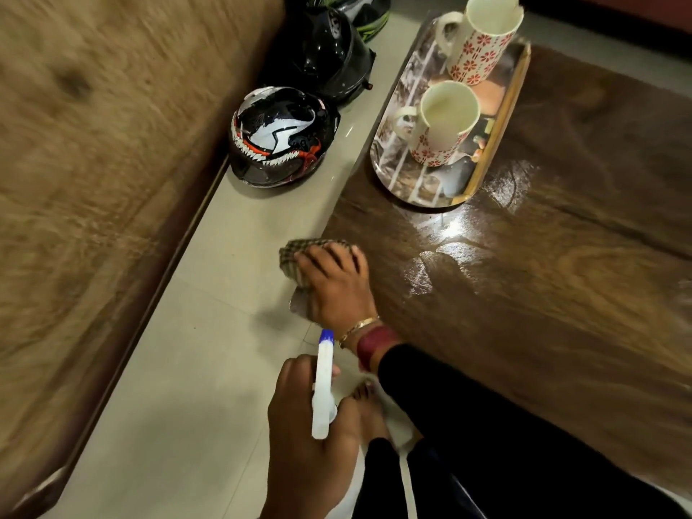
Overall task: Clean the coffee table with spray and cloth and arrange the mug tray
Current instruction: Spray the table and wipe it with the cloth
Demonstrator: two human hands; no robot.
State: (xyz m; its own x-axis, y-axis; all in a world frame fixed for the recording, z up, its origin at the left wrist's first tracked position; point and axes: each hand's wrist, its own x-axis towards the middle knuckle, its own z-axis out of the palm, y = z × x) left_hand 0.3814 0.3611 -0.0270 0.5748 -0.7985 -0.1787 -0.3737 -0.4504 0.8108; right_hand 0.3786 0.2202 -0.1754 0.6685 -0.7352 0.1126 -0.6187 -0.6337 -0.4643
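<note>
Dim warm light, glare on the wet coffee table (561,256), blurred left edge.

The dark wood-grain desk (561,294) fills the 3 o'clock side. The tan upholstered sofa (93,181) runs along 9 o'clock, and the pale tiled floor (224,331) lies between them. At 1 o'clock on the desk sits the rounded picture-printed tray (501,118). It carries a tall white flower-patterned mug (445,125), with a second matching mug (483,43) behind it. A row of glossy motorcycle helmets (329,54) stands on the floor at 11 o'clock, beside the sofa. The checked cloth (299,252) lies on the desk's 9 o'clock edge under the right grip (337,286). At 6 o'clock, over the floor, the left grip (299,425) holds the white plastic spray bottle (324,383).
</note>
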